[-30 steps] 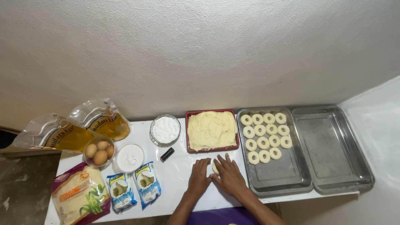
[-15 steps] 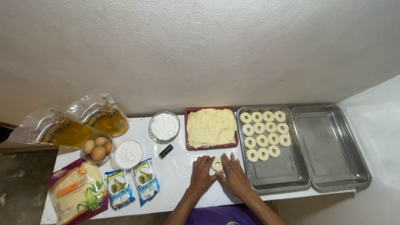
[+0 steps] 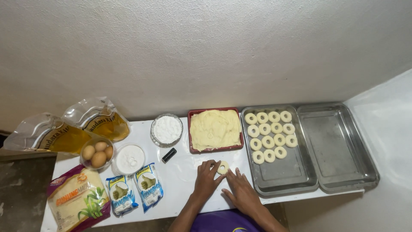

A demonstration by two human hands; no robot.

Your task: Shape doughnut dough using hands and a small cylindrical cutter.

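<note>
White table (image 3: 180, 180), flat against a pale wall. Two steel trays (image 3: 300, 172), one bearing dough rings (image 3: 270, 136). Red dish of dough (image 3: 214, 129). Left hand (image 3: 206, 178) and right hand (image 3: 242, 193), side by side, fingers spread, fingertips touching one dough ring (image 3: 222, 167) on the table.

Fifteen dough rings (image 3: 269, 135), three eggs (image 3: 98, 154), two steel trays (image 3: 339, 150), two oil pouches (image 3: 73, 129).

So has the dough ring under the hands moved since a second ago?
Cannot tell for sure. The dough ring sits between the left hand and right hand, in front of the red tray, about where it lay before; the camera itself shifted.
</note>
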